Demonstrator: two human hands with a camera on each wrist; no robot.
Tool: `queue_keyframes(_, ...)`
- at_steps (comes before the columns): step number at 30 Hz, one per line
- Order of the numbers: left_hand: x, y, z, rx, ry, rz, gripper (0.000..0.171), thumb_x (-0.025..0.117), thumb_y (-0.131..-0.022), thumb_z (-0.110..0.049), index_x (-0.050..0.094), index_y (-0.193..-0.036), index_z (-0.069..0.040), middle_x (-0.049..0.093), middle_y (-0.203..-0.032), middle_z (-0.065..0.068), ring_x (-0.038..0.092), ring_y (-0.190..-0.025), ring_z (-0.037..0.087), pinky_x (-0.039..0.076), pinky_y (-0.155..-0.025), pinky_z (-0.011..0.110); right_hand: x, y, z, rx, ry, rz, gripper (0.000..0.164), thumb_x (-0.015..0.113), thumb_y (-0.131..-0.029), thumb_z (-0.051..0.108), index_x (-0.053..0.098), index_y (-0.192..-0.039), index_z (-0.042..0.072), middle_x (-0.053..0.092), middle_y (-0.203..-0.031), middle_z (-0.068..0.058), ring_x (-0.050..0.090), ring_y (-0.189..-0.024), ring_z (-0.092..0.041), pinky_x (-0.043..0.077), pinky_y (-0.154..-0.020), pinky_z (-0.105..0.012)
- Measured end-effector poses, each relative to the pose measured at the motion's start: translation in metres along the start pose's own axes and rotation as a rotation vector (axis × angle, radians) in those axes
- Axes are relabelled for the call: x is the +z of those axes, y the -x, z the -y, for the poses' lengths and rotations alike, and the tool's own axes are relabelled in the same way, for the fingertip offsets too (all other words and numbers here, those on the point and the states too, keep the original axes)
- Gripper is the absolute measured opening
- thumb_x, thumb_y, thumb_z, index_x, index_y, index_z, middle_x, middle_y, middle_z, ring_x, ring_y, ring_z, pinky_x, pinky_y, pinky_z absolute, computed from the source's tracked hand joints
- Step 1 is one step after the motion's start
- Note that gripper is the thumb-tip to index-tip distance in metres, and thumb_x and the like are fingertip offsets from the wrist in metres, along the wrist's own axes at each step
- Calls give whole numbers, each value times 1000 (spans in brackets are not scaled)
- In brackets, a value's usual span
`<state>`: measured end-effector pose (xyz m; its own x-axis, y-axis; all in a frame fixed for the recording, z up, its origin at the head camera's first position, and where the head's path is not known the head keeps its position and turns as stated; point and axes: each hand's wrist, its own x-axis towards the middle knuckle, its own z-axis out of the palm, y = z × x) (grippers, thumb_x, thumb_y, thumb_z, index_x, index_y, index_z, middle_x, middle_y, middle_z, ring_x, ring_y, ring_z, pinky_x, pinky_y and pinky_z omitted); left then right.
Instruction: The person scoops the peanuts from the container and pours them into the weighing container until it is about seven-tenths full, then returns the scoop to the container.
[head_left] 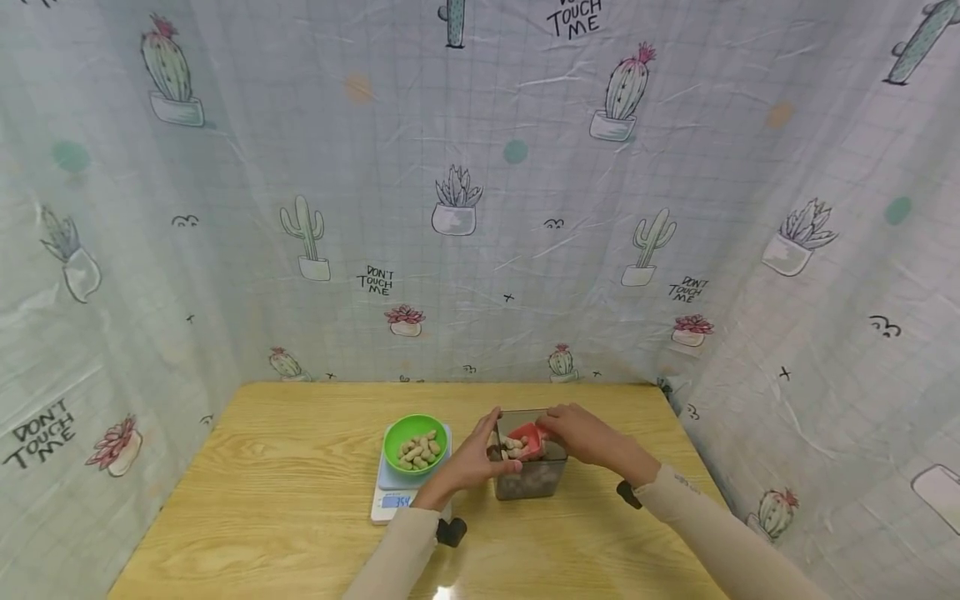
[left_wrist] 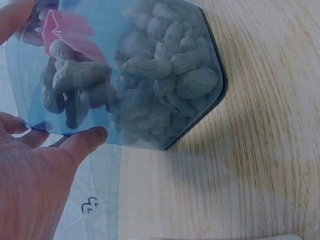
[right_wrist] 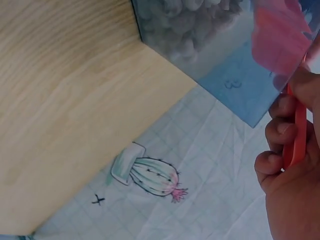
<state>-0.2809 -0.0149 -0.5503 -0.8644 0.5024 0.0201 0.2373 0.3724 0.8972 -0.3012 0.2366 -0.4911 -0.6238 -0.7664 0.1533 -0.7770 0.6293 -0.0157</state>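
Observation:
A see-through plastic container (head_left: pixel 528 485) with peanuts (left_wrist: pixel 172 70) in its lower part stands on the table right of centre. My left hand (head_left: pixel 474 457) grips its upper left corner, the thumb along the near side and the fingers round the left. Inside the container's mouth, a red scoop (head_left: pixel 535 435) holds several peanuts. My right hand (head_left: pixel 588 435) reaches over the right rim and grips the scoop's handle (right_wrist: pixel 298 135), fingers curled round it. In the left wrist view, the scoop's load shows through the wall, above the heap below.
Left of the container, a green bowl (head_left: pixel 412 427) with peanuts sits on a white kitchen scale (head_left: pixel 380 514) with a lit display. My left forearm partly covers the scale. A cactus-print sheet (head_left: pixel 480 308) hangs behind the wooden table (head_left: pixel 285 492) and at its sides.

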Motion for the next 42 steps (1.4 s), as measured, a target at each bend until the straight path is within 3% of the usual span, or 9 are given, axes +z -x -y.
queue_keyframes(6, -1, 1, 0, -12, -20, 9, 106, 73, -85, -50, 3, -160, -23, 8, -166, 13, 27, -147, 40, 42, -107, 54, 3, 6, -1, 76, -93, -24, 20, 61, -98, 16, 67, -115, 11, 68, -101, -2, 65, -89, -17, 55, -79, -36)
queue_keyframes(11, -3, 5, 0, -25, -35, 13, 107, 70, -83, -59, 2, -160, -28, 7, -166, 11, 27, -148, 39, 41, -107, 55, 4, 13, 1, 106, -156, -35, 19, 57, -100, 19, 65, -116, 13, 64, -95, 1, 59, -81, -11, 51, -72, -31)
queue_keyframes(23, -3, 4, 0, -25, -71, -2, 108, 69, -81, -63, 3, -160, -29, 9, -166, 10, 27, -148, 38, 40, -108, 56, 15, 28, 5, 186, -231, -107, 22, 57, -100, 18, 65, -119, 12, 68, -103, 0, 64, -91, -15, 53, -82, -38)
queue_keyframes(35, -1, 3, 0, -44, -93, -6, 107, 72, -83, -56, 4, -160, -26, 10, -166, 10, 24, -149, 39, 35, -110, 60, 25, 38, 9, 259, -418, -181, 25, 52, -102, 24, 64, -119, 12, 68, -107, 0, 61, -86, -8, 52, -74, -30)
queue_keyframes(42, 0, 2, 1, -44, -101, -3, 107, 70, -83, -59, 4, -160, -28, 10, -166, 10, 24, -149, 38, 35, -111, 60, 27, 45, 7, 312, -426, -231, 26, 54, -101, 23, 64, -121, 10, 69, -107, -1, 62, -86, -7, 53, -75, -31)
